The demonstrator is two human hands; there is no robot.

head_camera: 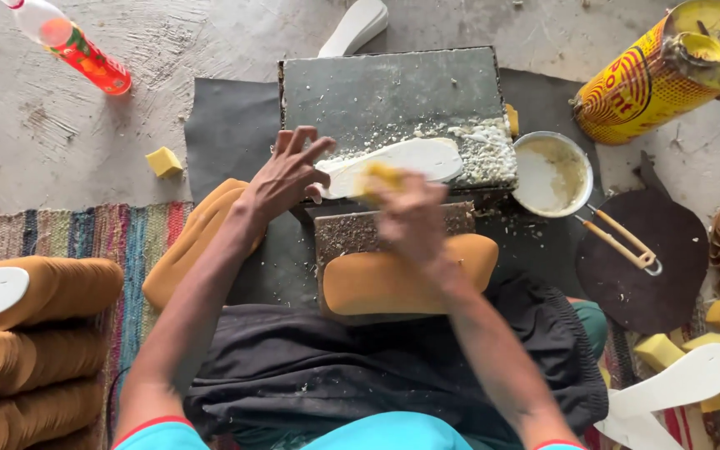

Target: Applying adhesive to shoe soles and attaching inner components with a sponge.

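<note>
Single view, worn on the head, aimed almost straight down over the lap and forearms. Close in: left hand (287, 177) and right hand (410, 218) near the middle of the frame, on the white sole (427, 158) atop the dark stone block (393, 96). Concrete floor (60, 125) along the far edge, striped rug (118, 237) at near left, yellow can (660, 75) at far right. Black shorts (310, 367) along the near edge. No second view for overlap.

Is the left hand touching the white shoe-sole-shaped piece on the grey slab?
Touching. In the head view, the left hand has its fingertips pressed on the heel end of the white sole-shaped piece, with no gap visible.
</note>
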